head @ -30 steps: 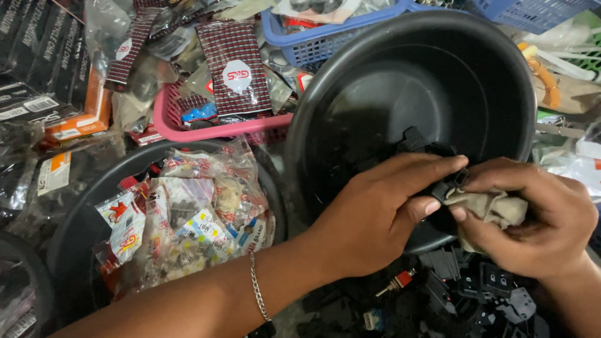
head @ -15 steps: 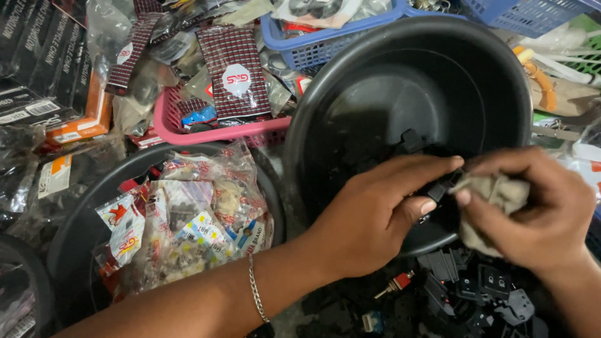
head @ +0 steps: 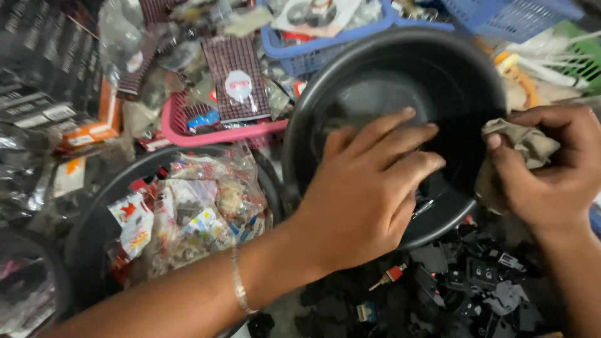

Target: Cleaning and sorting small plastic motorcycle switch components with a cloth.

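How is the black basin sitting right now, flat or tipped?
Tipped. The black basin leans up on its edge, its inside facing the camera. The left hand spreads over its inside, and the right hand holds a rag at its rim.

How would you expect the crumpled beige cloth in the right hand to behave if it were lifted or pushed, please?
The crumpled beige cloth is bunched and creased inside the right hand, so it is probably floppy and light. It would likely drape rather than roll, and its soft folds suggest that it would not slip easily against the round black plastic basin.
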